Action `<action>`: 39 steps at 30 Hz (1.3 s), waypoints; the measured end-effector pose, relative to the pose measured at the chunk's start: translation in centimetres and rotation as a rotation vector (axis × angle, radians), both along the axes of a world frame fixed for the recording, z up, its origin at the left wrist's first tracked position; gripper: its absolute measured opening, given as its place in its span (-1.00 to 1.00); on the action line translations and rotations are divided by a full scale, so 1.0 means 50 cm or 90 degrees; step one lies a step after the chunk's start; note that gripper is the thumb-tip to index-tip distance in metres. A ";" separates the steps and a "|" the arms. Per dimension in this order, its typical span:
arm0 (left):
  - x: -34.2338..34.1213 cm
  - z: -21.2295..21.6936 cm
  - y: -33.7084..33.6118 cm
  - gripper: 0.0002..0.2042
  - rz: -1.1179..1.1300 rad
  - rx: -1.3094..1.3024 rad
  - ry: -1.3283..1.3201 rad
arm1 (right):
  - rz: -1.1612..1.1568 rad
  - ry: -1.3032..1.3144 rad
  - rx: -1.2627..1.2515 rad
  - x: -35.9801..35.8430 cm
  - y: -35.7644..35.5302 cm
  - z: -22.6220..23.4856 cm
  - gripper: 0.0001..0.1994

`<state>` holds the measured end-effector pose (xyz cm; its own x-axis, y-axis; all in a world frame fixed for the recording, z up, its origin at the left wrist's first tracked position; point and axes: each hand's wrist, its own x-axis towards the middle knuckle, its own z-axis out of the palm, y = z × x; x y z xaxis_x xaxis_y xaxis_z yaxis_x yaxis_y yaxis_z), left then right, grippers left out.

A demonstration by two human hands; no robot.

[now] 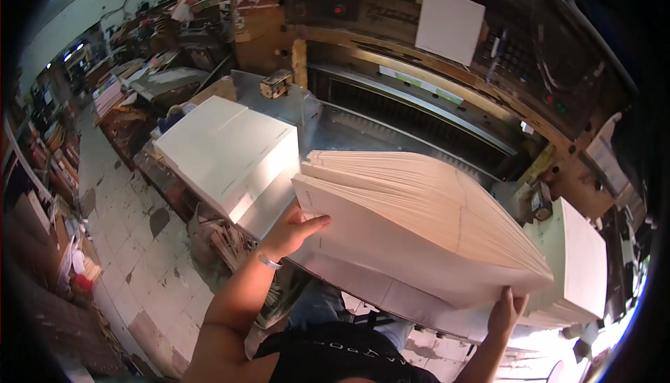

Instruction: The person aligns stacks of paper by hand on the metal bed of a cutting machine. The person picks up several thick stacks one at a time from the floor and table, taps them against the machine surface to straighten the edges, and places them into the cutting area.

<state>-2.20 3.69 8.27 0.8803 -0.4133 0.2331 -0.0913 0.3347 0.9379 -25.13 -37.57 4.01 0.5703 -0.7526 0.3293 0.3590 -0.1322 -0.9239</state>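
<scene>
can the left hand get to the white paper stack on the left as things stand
Probably not at once: the left hand is gripping the fanned paper stack. The white stack lies just beside it, nothing between.

Three thick stacks of white paper sheets: one fanned, bent stack (419, 222) near the middle, one squared block (230, 153) to the left, one block (576, 261) at the right. Two bare hands: left hand (296, 233), right hand (506, 313). One grey metal cutting-machine table (342, 128) beyond. One blank white sheet (450, 26) on the far machine front. One small wooden block (274, 84) far left.
</scene>
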 end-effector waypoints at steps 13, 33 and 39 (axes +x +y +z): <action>0.127 -0.043 -0.045 -0.36 -0.067 -0.001 -0.066 | 0.233 -0.045 0.162 0.093 -0.026 -0.015 -0.28; 0.025 -0.144 0.031 -0.13 0.007 -0.038 -0.086 | 0.188 -0.017 0.116 0.008 0.049 -0.007 -0.45; 0.055 -0.149 0.021 -0.23 0.018 -0.003 -0.075 | 0.200 0.125 0.107 0.018 0.022 -0.004 -0.39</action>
<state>0.56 4.75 0.81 0.8579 -0.3874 0.3376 -0.2099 0.3354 0.9184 -24.25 -36.49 3.78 0.8211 -0.5653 0.0789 0.1730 0.1147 -0.9782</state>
